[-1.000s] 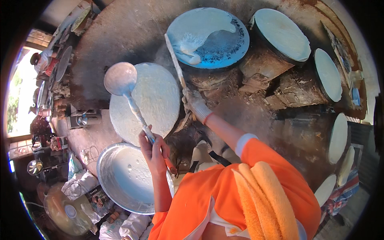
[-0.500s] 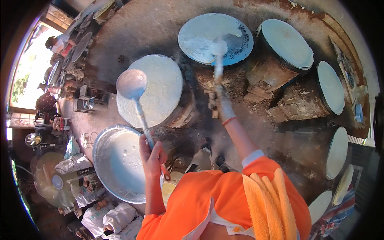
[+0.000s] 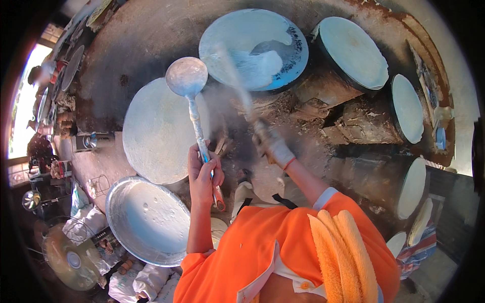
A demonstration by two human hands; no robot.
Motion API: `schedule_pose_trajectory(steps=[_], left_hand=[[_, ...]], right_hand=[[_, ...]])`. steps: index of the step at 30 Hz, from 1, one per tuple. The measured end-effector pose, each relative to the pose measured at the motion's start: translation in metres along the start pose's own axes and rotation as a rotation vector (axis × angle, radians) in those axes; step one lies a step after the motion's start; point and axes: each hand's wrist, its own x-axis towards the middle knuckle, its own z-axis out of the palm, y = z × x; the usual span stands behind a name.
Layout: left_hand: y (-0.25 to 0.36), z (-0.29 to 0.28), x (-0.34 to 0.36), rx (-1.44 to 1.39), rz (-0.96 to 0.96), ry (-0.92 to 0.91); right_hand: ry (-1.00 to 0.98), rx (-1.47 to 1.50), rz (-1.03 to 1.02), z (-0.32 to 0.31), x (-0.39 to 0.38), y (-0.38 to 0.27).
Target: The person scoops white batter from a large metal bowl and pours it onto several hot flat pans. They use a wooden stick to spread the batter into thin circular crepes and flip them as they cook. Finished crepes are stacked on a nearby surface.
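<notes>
My left hand (image 3: 206,174) is wrapped round the long handle of a ladle (image 3: 186,77). Its round bowl is raised near the edge between two round griddles. My right hand (image 3: 273,146), in a pale work glove, grips the handle of a spreading tool (image 3: 234,70), smeared by motion. That tool's far end is over the left part of the far griddle (image 3: 230,28). White batter coats most of this griddle, with a dark bare patch on its right side. A pale sheet covers the nearer griddle (image 3: 159,131) at the left.
A wide metal basin (image 3: 112,209) of white batter stands at the lower left, beside a fan (image 3: 73,260) and white sacks (image 3: 149,280). More covered griddles (image 3: 353,53) on drum-like stoves curve round to the right. People (image 3: 43,76) are at the far left.
The spreading tool has swept left across the far griddle. The ladle has shifted from over the nearer griddle toward the far one. The view has shifted a little, too.
</notes>
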Motion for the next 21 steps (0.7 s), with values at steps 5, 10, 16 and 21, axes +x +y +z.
schedule_pose_trajectory(steps=[5, 10, 16, 21], left_hand=[[-0.012, 0.039, 0.000, 0.070, 0.012, 0.120], [-0.028, 0.086, -0.022, 0.040, 0.069, 0.210], [-0.023, 0.130, -0.019, 0.047, 0.059, 0.212], [-0.030, 0.131, 0.013, -0.007, 0.051, 0.104]], right_hand=[[-0.034, 0.105, 0.409, -0.064, -0.028, -0.054], [0.051, 0.140, 0.362, -0.166, -0.034, -0.070], [-0.052, 0.128, 0.326, -0.177, 0.004, -0.082], [-0.166, -0.068, -0.084, -0.138, 0.005, -0.034]])
